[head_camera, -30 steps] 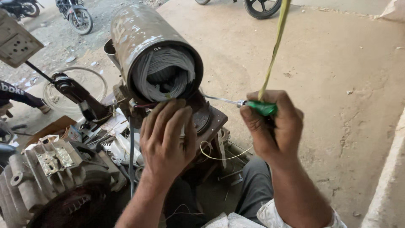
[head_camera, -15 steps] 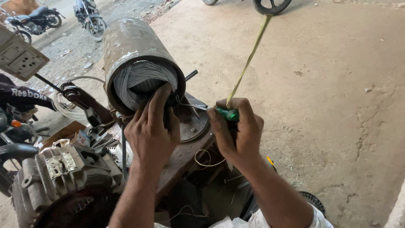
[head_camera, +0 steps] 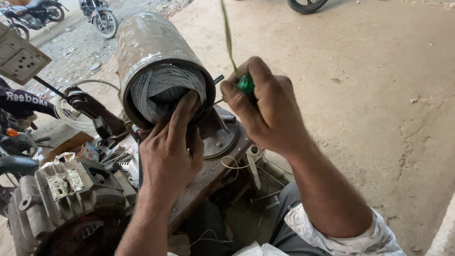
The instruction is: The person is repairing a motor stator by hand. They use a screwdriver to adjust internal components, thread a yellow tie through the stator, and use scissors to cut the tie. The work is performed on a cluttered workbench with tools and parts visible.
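I see the metal cylinder lying on its side, open end toward me, white wire coils packed inside. Left hand sits below the opening, fingers spread against the coils. Right hand, just right of the opening, is clenched around a green-handled tool.

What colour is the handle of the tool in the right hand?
Bright green handle, peeking out of the right hand in the head view.

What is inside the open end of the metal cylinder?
The metal cylinder holds pale bundled wire windings around a dark centre. The left hand covers the lower part; deeper inside cannot be seen.
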A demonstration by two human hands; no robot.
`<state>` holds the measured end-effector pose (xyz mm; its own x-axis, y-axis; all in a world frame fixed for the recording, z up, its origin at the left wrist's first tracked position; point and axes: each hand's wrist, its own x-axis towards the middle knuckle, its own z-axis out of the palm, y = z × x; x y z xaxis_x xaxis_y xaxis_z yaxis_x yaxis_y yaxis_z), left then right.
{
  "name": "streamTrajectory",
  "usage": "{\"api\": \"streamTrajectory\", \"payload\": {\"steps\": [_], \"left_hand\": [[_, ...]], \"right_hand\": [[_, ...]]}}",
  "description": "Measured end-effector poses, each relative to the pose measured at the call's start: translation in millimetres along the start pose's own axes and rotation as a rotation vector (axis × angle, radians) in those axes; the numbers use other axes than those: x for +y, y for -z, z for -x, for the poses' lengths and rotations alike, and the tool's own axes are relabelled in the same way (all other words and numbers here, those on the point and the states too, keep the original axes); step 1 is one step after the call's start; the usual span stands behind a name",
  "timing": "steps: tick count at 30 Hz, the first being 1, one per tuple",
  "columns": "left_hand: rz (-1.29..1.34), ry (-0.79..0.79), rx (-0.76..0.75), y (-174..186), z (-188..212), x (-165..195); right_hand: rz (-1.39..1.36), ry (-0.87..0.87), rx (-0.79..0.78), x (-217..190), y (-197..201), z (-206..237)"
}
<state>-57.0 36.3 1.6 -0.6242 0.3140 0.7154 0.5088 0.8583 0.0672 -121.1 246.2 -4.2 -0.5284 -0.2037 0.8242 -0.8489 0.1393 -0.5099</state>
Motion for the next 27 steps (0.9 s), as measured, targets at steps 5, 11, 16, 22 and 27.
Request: {"api": "streamTrajectory", "payload": {"steps": [5, 11, 16, 22, 27], "left_hand": [[0.028, -0.03, -0.017, -0.3, 1.1, -7.5], [0.033, -0.05, -0.021, 0.5, 1.9, -14.0], [0.04, -0.078, -0.001, 0.2, 3.3, -14.3], [0.034, -0.077, 0.001, 2.6, 5.6, -9.6], [0.056, -0.049, -0.047, 1.7, 4.2, -8.6]], "right_hand": [[-0.1, -0.067, 0.055, 17.9, -8.3, 5.6], [-0.15, -0.087, 0.24, -10.6, -49.6, 34.7], [-0.026, -0.094, 0.279, -28.2, -53.0, 53.3], [0.062, -0.233, 0.261, -19.2, -25.2, 51.2], [0.183, 0.112, 0.338, -9.9, -38.4, 41.8]]}}
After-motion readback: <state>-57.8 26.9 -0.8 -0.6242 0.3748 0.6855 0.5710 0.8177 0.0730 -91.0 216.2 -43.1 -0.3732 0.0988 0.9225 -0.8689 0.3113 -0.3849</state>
